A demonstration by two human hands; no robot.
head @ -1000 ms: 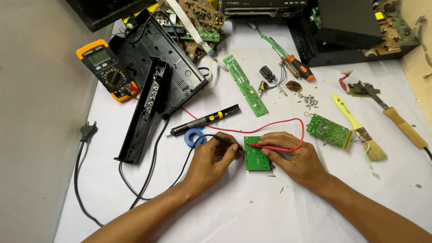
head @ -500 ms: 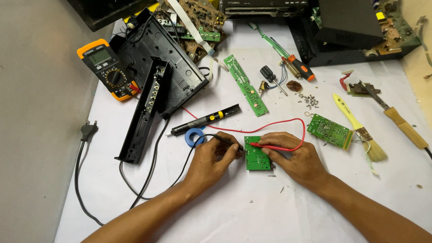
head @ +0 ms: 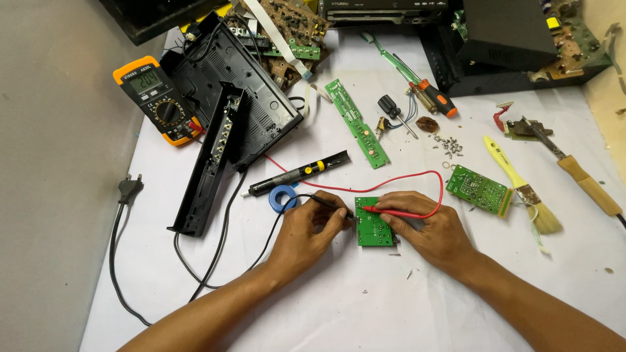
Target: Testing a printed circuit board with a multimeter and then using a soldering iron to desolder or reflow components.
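Both probes already rested on the small green circuit board (head: 373, 225), just right of the blue tape roll (head: 282, 197): left hand (head: 306, 238) gripped the black probe (head: 326, 204), right hand (head: 437, 231) the red probe (head: 391, 212); the multimeter (head: 156, 98) showed a reading.

Black casing (head: 502, 26): cut off by top edge. Small green board (head: 373, 228): right side hidden under fingers (head: 404, 210). Soldering iron (head: 574, 169): cord leaves right edge.
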